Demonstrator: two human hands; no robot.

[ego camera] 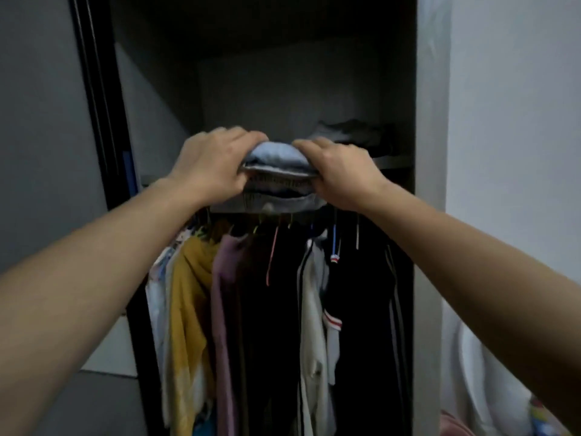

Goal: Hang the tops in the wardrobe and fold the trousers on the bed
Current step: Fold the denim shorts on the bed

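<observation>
- Left hand (210,166) and right hand (342,174), fingers (239,135) clamped on either end of 1 folded pale blue garment (275,157).
- The garment is at the wardrobe shelf (394,162) front edge, above hanging clothes (226,294).

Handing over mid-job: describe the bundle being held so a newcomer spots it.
Find the wardrobe shelf above the hanging clothes. At its front edge, left hand and right hand grip a folded bundle, pale blue unlike the dark heap behind.
</observation>
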